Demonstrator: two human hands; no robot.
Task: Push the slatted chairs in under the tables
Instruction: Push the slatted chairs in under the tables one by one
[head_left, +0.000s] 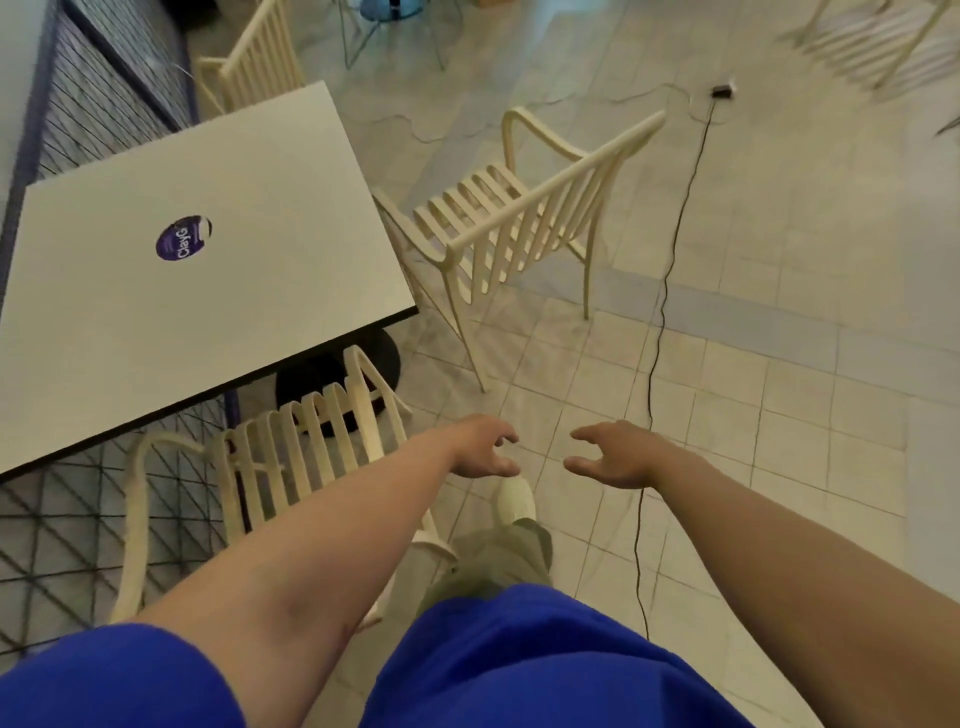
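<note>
A white square table (218, 208) with a purple round sticker stands at the left. A cream slatted chair (519, 218) stands pulled out from the table's right side, its back toward me. A second slatted chair (291, 452) sits at the table's near edge, partly under my left forearm. A third slatted chair (254, 62) is at the far side. My left hand (485, 447) and right hand (608, 454) hover over the floor with fingers loosely spread, holding nothing, well short of the pulled-out chair.
A black cable (670, 270) runs along the tiled floor to a small plug (722, 91) at the right of the chair. A dark patterned wall panel (104, 93) lies left of the table. Another chair (878, 41) is at the top right. My foot (514, 501) is below the hands.
</note>
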